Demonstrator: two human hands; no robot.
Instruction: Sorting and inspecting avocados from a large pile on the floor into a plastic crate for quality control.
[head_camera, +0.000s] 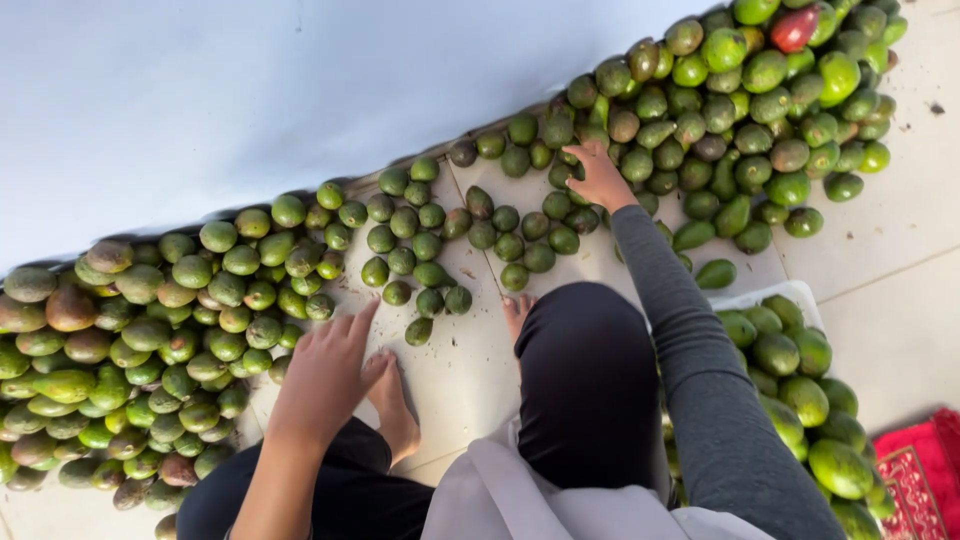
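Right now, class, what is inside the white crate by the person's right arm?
Green avocados fill the white crate, heaped above its rim. The right arm's grey sleeve hides its left side.

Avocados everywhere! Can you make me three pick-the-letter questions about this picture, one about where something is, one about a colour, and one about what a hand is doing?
1. Where is the white crate of avocados?
A. Against the wall
B. Beside the person's right arm
C. On the person's lap

2. What colour is the odd fruit at the top of the far pile?
A. Red
B. Blue
C. White

3. What is the left hand doing?
A. Holding a knife
B. Squeezing a bag
C. Reaching open, fingers spread, toward the near pile

Answers:
1 B, the crate sits on the tiled floor right beside the grey sleeve.
2 A, it stands out red among the green fruit.
3 C, the hand is empty and flat above the floor, while the right hand is down among avocados.
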